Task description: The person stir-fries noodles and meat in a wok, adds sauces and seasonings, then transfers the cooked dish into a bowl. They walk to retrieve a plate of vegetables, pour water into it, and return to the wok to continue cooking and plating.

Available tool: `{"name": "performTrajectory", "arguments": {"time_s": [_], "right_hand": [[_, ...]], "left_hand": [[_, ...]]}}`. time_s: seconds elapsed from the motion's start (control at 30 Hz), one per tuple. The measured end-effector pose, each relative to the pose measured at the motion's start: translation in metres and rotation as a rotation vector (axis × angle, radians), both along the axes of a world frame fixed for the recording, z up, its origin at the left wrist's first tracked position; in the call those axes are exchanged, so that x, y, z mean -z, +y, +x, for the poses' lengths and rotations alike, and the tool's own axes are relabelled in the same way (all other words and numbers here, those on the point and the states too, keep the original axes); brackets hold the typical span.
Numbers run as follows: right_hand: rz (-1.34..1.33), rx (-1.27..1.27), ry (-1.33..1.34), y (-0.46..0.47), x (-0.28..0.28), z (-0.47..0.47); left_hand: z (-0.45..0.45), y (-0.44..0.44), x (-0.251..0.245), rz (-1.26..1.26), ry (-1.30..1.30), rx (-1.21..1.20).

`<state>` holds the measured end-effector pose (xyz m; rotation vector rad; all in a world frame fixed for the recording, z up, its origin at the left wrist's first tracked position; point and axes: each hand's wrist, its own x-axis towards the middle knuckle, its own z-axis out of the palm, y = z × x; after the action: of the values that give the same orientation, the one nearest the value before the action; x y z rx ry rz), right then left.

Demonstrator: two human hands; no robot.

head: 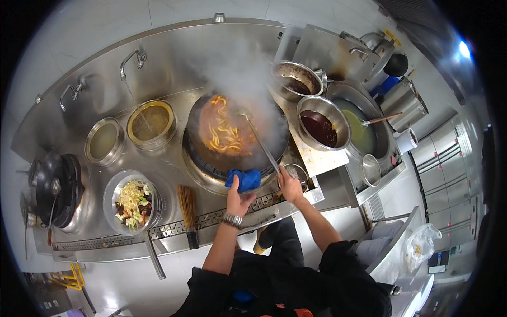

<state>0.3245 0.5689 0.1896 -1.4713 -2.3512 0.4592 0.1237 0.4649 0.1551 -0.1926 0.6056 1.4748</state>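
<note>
A large wok [198, 158] sits on the stove, with yellowish strips of food [225, 136] in reddish-brown liquid under rising steam. My right hand [291, 185] grips the handle of a metal ladle [261, 142], whose bowl is over the food. At the wok's near rim my left hand [237, 200] is against a folded blue cloth [246, 180], thumb raised over it and the other fingers partly hidden; whether it grips the rim through the cloth is not clear. A bamboo brush [187, 210] lies left of the hand, beside a clear bowl [111, 214] of sprouts and cut vegetables.
Two steel bowls of dark sauce [323, 128] stand right of the wok. Beyond are a basin of greenish liquid [380, 140] and a strainer [371, 170]. Water runs from a tap [128, 65] into a metal pot [152, 123]. Another wok [59, 190] is far left; a metal handle [154, 255] juts past the counter edge.
</note>
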Motion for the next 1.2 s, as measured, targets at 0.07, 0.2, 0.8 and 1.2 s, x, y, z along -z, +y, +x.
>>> {"name": "performTrajectory", "arguments": {"time_s": [0.07,0.2,0.8,1.2], "right_hand": [[0.067,0.004,0.103,-0.013,0.017,0.010],[-0.066,0.078,0.188,-0.032,0.042,0.030],[-0.589,-0.017,0.611,0.061,-0.069,0.077],[-1.180,-0.162,0.218,0.167,-0.195,0.020]], "left_hand": [[-0.003,-0.001,0.000,0.110,-0.091,0.049],[-0.006,0.034,-0.011,-0.012,-0.048,-0.120],[0.038,0.001,-0.022,-0.270,0.440,-0.478],[0.057,-0.107,-0.083,-0.291,0.822,-0.515]]}}
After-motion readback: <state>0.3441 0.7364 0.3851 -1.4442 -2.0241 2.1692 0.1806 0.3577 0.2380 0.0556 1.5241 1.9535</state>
